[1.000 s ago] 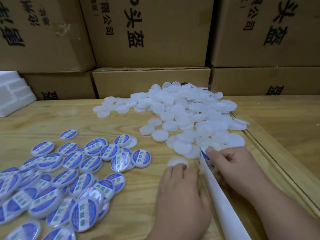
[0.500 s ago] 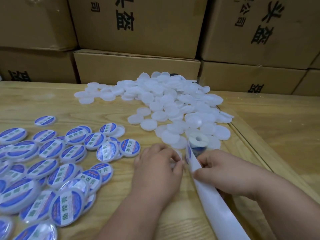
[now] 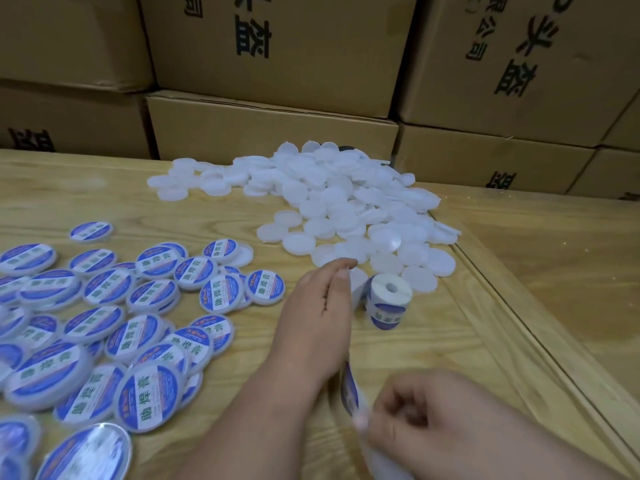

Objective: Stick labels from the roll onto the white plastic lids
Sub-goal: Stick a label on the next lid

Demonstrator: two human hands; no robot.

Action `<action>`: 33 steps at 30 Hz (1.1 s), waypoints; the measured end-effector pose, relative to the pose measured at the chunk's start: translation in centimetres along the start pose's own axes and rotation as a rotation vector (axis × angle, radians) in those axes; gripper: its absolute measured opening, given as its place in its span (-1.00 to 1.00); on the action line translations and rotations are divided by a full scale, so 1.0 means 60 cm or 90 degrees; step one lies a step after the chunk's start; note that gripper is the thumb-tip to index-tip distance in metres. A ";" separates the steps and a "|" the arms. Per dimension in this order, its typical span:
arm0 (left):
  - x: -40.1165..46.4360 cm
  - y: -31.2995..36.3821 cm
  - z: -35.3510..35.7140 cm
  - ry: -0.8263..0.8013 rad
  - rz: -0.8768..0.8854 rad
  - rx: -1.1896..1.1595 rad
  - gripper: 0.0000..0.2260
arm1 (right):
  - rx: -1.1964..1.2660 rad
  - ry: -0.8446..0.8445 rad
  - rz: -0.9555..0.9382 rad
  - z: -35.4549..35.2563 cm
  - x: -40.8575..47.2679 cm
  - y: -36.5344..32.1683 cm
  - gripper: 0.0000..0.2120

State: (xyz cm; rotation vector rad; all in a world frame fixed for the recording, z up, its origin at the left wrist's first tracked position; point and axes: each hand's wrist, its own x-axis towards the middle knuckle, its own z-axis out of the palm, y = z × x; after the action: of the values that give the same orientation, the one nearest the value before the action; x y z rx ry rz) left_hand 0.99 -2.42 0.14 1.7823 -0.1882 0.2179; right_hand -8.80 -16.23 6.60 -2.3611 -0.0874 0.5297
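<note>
Pulled back toward the body since half a second ago, the right hand [image 3: 412, 415] pinches a blue label [image 3: 349, 393] in curled fingers. Left hand [image 3: 320, 318] reaches flat-fingered toward white lids [image 3: 346, 206]; label roll [image 3: 388, 301] stands beside them on the surface [image 3: 450, 341].

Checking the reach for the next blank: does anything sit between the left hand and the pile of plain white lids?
Nothing visible does. The left hand reaches with straight fingers toward the plain white lids, with only bare table ahead; the label roll stands to its right.
</note>
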 end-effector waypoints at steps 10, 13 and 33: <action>0.002 0.011 -0.014 -0.011 -0.065 -0.163 -0.58 | -0.078 0.537 -0.194 -0.044 0.152 0.060 -0.59; 0.003 0.010 -0.010 -0.033 -0.056 -0.149 -0.62 | -0.010 0.409 -0.139 -0.047 0.163 0.077 -0.53; 0.010 0.015 -0.008 -0.082 -0.120 -0.146 -0.94 | 0.030 0.079 -0.039 -0.078 0.102 0.085 -0.60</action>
State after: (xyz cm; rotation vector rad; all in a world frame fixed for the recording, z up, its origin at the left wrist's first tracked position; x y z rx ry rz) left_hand 1.36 -2.16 1.23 1.5741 -0.1301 -0.0523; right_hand -1.80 -21.75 4.22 -2.3317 -0.0888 0.3524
